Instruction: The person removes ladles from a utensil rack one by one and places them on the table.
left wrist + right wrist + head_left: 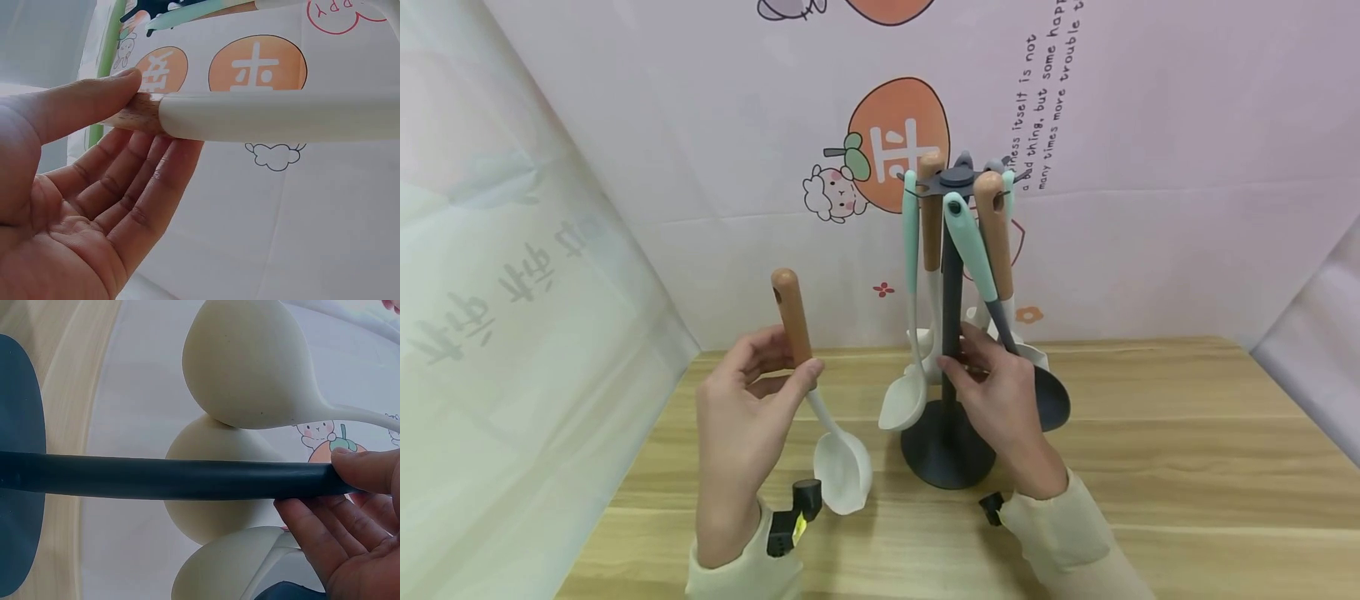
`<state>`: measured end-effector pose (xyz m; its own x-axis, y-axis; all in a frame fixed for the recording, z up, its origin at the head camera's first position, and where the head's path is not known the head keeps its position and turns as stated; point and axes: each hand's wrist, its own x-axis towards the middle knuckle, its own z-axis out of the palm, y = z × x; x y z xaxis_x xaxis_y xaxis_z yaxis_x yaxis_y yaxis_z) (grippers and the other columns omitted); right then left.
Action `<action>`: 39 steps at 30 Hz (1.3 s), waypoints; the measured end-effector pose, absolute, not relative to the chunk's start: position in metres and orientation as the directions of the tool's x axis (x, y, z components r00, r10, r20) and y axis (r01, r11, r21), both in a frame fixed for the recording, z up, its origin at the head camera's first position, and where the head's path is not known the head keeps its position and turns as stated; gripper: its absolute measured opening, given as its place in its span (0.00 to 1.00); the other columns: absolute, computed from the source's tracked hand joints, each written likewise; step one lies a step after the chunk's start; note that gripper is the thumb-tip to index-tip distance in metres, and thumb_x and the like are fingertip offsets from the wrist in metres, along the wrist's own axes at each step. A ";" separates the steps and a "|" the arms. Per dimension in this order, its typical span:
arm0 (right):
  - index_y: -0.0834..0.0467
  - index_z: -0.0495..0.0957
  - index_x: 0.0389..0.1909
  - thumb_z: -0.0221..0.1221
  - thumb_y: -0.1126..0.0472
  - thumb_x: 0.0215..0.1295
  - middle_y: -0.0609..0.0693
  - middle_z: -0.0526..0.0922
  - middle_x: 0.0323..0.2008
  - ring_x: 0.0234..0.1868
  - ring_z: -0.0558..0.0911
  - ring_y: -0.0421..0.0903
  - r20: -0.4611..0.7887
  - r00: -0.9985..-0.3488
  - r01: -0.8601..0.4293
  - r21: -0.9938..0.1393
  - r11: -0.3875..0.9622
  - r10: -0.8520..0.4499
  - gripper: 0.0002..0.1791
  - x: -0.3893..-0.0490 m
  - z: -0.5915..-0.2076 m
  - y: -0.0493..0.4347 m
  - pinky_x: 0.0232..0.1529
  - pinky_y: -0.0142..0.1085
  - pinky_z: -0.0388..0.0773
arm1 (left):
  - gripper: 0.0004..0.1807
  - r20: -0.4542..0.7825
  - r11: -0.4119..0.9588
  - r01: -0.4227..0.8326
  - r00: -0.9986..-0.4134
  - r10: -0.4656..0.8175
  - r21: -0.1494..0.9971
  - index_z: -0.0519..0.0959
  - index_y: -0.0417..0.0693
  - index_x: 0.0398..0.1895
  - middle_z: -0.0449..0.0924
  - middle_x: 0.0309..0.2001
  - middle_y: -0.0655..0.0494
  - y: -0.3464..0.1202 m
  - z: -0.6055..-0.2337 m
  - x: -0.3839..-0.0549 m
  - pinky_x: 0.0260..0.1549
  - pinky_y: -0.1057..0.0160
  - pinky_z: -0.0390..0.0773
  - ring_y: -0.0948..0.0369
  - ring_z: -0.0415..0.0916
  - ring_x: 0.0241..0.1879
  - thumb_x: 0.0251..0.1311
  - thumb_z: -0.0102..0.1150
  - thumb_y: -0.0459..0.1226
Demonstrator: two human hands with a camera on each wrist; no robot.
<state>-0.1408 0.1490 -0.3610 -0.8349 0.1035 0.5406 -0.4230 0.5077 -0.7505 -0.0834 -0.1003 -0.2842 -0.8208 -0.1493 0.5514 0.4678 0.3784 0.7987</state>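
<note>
Here at left, your left hand (741, 421) pinches the white ladle (842, 471) near the bottom of its wooden handle, bowl down, left of the black stand (936, 462). A mint-handled white spoon (904, 402) hangs there. Then your right hand (1003, 396), thumb and fingers gripping the stand's post; beyond, a dark spoon (1052, 398) hangs.
</note>
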 end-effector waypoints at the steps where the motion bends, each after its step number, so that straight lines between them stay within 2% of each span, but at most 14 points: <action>1: 0.60 0.83 0.60 0.71 0.69 0.65 0.60 0.92 0.46 0.44 0.93 0.56 0.538 -0.837 -0.421 -0.751 0.509 0.103 0.22 -0.141 -0.361 0.149 0.44 0.50 0.91 | 0.21 0.558 0.378 0.473 -0.816 -0.152 0.796 0.84 0.36 0.53 0.88 0.43 0.43 -0.100 -0.284 -0.083 0.39 0.71 0.88 0.69 0.86 0.39 0.56 0.75 0.24; 7: 0.60 0.83 0.61 0.71 0.68 0.65 0.60 0.91 0.47 0.44 0.93 0.56 0.534 -0.839 -0.417 -0.752 0.510 0.101 0.22 -0.141 -0.361 0.149 0.44 0.50 0.91 | 0.21 0.584 0.374 0.499 -0.796 -0.158 0.782 0.83 0.37 0.55 0.88 0.42 0.44 -0.100 -0.284 -0.083 0.40 0.72 0.88 0.68 0.86 0.39 0.56 0.73 0.22; 15: 0.60 0.83 0.60 0.71 0.68 0.65 0.60 0.92 0.46 0.44 0.93 0.56 0.534 -0.839 -0.418 -0.753 0.508 0.102 0.22 -0.140 -0.361 0.150 0.44 0.50 0.91 | 0.23 0.631 0.393 0.527 -0.749 -0.204 0.753 0.84 0.36 0.53 0.89 0.42 0.44 -0.098 -0.285 -0.082 0.36 0.73 0.88 0.70 0.86 0.37 0.52 0.79 0.25; 25: 0.61 0.83 0.59 0.71 0.68 0.65 0.60 0.92 0.45 0.43 0.93 0.56 0.543 -0.834 -0.430 -0.750 0.502 0.098 0.21 -0.141 -0.362 0.148 0.44 0.50 0.91 | 0.20 0.583 0.400 0.459 -0.761 -0.284 0.793 0.86 0.38 0.51 0.90 0.42 0.46 -0.099 -0.284 -0.080 0.28 0.75 0.85 0.72 0.86 0.35 0.54 0.79 0.29; 29: 0.61 0.83 0.59 0.71 0.68 0.65 0.60 0.92 0.45 0.43 0.93 0.55 0.549 -0.832 -0.443 -0.749 0.493 0.086 0.21 -0.142 -0.363 0.146 0.43 0.49 0.91 | 0.18 0.569 0.429 0.434 -0.778 -0.265 0.792 0.86 0.39 0.49 0.90 0.41 0.47 -0.100 -0.287 -0.084 0.28 0.74 0.86 0.70 0.84 0.34 0.56 0.79 0.31; 33: 0.61 0.84 0.59 0.72 0.68 0.64 0.60 0.92 0.45 0.43 0.93 0.55 0.561 -0.823 -0.452 -0.742 0.494 0.090 0.22 -0.143 -0.363 0.146 0.43 0.49 0.92 | 0.17 0.557 0.478 0.418 -0.808 -0.194 0.773 0.84 0.38 0.49 0.90 0.42 0.46 -0.103 -0.284 -0.098 0.30 0.74 0.86 0.66 0.83 0.33 0.58 0.78 0.33; 39: 0.61 0.84 0.58 0.72 0.68 0.64 0.60 0.92 0.45 0.43 0.93 0.56 0.554 -0.827 -0.442 -0.744 0.501 0.092 0.21 -0.143 -0.360 0.149 0.44 0.50 0.92 | 0.18 0.342 0.414 0.282 -0.936 -0.078 0.866 0.79 0.36 0.52 0.84 0.44 0.42 -0.110 -0.282 -0.135 0.29 0.62 0.91 0.62 0.82 0.34 0.63 0.74 0.34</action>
